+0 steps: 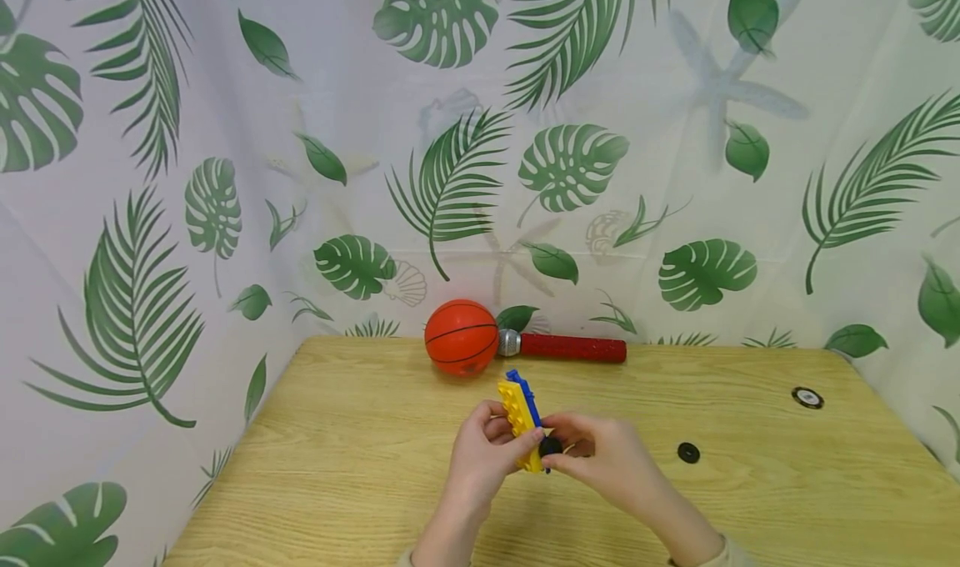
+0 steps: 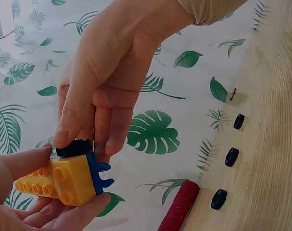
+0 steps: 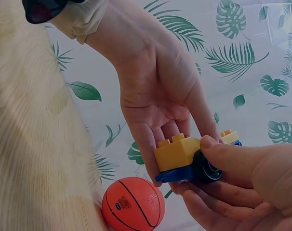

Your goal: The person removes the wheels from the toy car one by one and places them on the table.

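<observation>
My left hand (image 1: 478,449) holds a toy car body, a yellow studded block (image 1: 516,410) on a blue base (image 1: 528,398), tilted up above the table. My right hand (image 1: 611,459) pinches a black toy wheel (image 1: 551,448) and holds it against the side of the blue base. In the left wrist view the right thumb lies on top of the wheel (image 2: 74,148), beside the yellow block (image 2: 76,180). From the right wrist, the wheel (image 3: 206,168) overlaps the blue base (image 3: 177,173), with the fingers of both hands around it.
An orange toy basketball (image 1: 461,338) and a red microphone (image 1: 573,348) lie at the table's back edge. On the right are a black wheel (image 1: 688,453) and a dark chip with a white centre (image 1: 807,398). More black wheels (image 2: 232,157) show in the left wrist view. Leaf-patterned cloth (image 1: 465,217) hangs behind.
</observation>
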### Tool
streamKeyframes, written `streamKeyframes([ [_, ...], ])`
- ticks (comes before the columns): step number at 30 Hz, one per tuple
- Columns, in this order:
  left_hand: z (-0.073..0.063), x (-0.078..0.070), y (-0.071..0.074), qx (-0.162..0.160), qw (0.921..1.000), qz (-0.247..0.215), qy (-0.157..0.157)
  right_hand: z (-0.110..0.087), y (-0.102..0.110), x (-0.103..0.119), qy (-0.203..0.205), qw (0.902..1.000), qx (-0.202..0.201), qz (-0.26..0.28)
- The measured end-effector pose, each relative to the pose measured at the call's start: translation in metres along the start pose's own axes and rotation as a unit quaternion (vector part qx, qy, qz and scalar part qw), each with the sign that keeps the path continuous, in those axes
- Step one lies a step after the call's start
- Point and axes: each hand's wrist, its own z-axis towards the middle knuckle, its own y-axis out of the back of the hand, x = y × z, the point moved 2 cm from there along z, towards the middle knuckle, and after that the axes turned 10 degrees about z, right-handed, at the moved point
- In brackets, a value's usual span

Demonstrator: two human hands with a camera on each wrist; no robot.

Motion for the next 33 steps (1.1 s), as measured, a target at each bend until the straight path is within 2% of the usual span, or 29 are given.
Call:
streamKeyframes([
  [7,0.0004,0.0009,-0.0019,0.001,1.0000,0.010,-0.001,-0.0014,0.0014,-0.0033,-0.008,0.9999,0.012,0.006],
  [12,-0.0014,0.0019,-0.0018,0.011,0.9997,0.008,-0.021,-0.0022,0.0036,-0.0054,-0.023,0.9995,0.018,0.015],
  [17,-0.0010,0.0017,-0.0015,0.026,0.9989,0.010,-0.039,-0.0037,0.0050,-0.0061,-0.022,0.9995,0.016,0.012],
  [22,0.0007,0.0019,-0.0014,0.030,0.9988,0.013,-0.035,-0.0038,0.0056,-0.0069,-0.029,0.9995,0.012,0.006],
  [27,0.0004,0.0025,-0.0022,0.022,0.9992,0.025,-0.022,-0.0025,0.0053,-0.0088,-0.060,0.9981,0.007,-0.006],
  [33,0.0009,0.0036,-0.0054,0.008,0.9991,0.037,-0.018,-0.0023,0.0053,-0.0094,-0.074,0.9971,0.001,-0.017],
])
